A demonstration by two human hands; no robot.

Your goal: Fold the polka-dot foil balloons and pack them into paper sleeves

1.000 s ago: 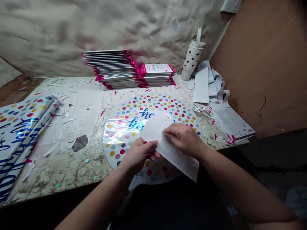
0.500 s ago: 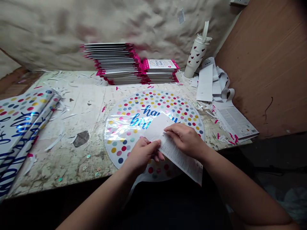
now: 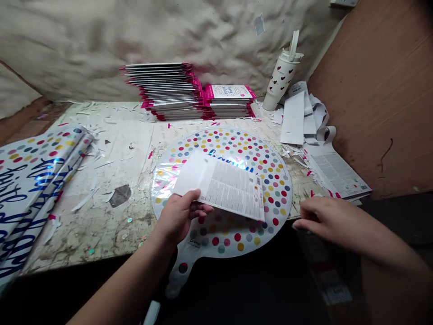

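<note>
Blue script, apparently "Happy Birthday", runs across the top packet (image 3: 230, 91) of the stack, looping blue foil lettering marks the folded balloons (image 3: 34, 189) at left, and the white leaflet (image 3: 233, 185) over the dotted foil balloon (image 3: 230, 237) bears fine print too small to read.

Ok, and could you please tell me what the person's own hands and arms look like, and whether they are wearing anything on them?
The left hand and the right hand are both bare, with no gloves. The left forearm and the right forearm are bare too, with no sleeve in view. No ring, watch, bracelet or marking can be made out on either.
</note>
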